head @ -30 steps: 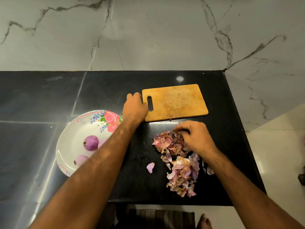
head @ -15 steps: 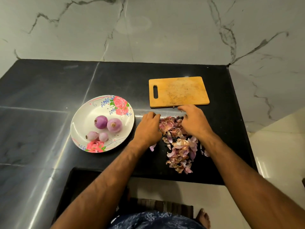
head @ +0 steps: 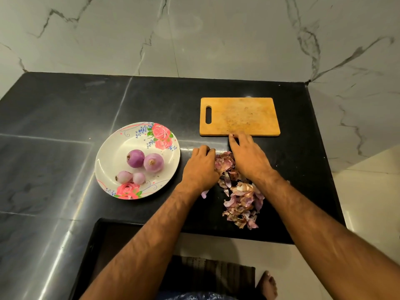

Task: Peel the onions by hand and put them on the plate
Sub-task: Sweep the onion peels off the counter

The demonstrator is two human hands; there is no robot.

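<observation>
From the head view, a black counter [head: 65, 169] runs under a marble wall [head: 194, 35]. A wooden board [head: 240, 116] lies flat near the back, its handle slot to the left. A flowered plate [head: 112, 152] sits to the left of the hands, well apart from the board. A heap of onion peels [head: 242, 202] lies between the two forearms and stretches toward the counter's front edge. The hands cover the far part of the heap. One loose peel [head: 204, 193] shows just beside the left wrist. On the floor below are a striped mat [head: 216, 271] and a bare foot [head: 267, 285]. The left hand [head: 201, 169] lies palm down against the left edge of the peels with fingers bent. Whether it grips any peel cannot be told. The right hand [head: 246, 158] lies palm down over the peels, fingers stretched nearly flat, their tips at the board's near edge. It grips nothing that shows. The plate holds four peeled onions: two large [head: 135, 158] touching side by side, and two small [head: 124, 176] touching just in front of them. There is one board and one plate.
</observation>
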